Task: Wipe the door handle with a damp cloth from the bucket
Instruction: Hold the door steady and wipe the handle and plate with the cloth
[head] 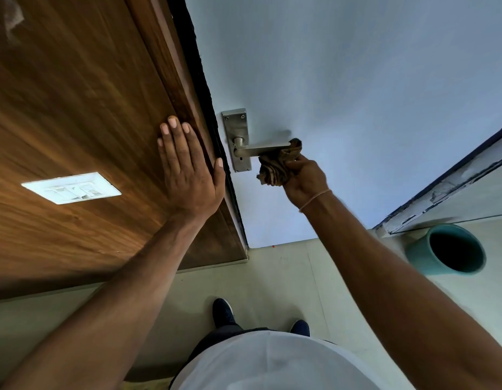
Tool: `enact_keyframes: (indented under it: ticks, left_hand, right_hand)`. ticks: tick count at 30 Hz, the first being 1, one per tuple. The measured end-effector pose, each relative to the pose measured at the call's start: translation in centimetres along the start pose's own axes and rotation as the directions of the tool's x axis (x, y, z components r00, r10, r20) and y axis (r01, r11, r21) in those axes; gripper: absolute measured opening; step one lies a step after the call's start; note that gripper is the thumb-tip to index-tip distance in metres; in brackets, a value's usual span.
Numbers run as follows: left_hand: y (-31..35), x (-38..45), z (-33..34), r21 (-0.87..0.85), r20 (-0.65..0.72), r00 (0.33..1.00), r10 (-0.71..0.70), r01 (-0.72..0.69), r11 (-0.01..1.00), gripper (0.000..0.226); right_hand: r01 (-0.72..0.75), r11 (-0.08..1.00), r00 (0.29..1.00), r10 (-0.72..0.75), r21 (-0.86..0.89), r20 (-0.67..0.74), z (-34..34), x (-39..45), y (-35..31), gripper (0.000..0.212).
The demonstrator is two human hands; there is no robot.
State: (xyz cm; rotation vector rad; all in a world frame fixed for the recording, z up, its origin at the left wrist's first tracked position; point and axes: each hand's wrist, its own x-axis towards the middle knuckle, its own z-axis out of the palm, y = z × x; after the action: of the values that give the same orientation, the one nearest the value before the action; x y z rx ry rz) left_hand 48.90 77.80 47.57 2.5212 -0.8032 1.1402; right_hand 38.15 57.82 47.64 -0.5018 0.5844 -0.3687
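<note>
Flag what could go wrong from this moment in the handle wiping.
1. The bunched brown cloth in the right hand covers only the tip of the silver metal lever handle; the stem and backplate may get missed.
2. Pressing on the tip could push the lever down and unlatch the pale blue door.
3. The left hand rests beside the door gap, so its fingers might get pinched.

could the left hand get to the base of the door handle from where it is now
Probably yes. The left hand lies flat on the wooden frame beside the backplate, with nothing between them; the right hand and cloth occupy only the lever's far end.
</note>
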Motion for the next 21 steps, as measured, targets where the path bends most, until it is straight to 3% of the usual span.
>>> enact_keyframes:
  ticks: [6, 10, 16, 21]
  left_hand:
    - [-0.5, 0.0, -0.3, -0.016, 0.000, 1.000, 0.018, -0.018, 1.000, 0.083]
    - [-1.1, -0.2, -0.7, 0.004, 0.022, 0.999, 0.050, -0.050, 0.999, 0.079]
    - [-0.9, -0.1, -0.6, -0.016, 0.030, 0.998, 0.049, -0.048, 0.999, 0.080]
    - [-1.2, -0.2, -0.6, -0.007, 0.033, 0.997, 0.065, -0.065, 0.998, 0.081]
  right_hand:
    - [-0.053, 0.998, 0.990, 0.049, -0.025, -0.131, 1.8, 0.1, 3.7, 0.051]
    - [0.030, 0.997, 0.993, -0.021, 0.077, -0.114, 0.9, 1.2, 2.5, 0.050]
    - [-0.031, 1.000, 0.996, 0.031, -0.002, -0.081, 2.3, 0.9, 4.8, 0.039]
    - [-0.046, 0.983, 0.989, 0.069, 0.177, -0.131, 0.7, 2.6, 2.7, 0.047]
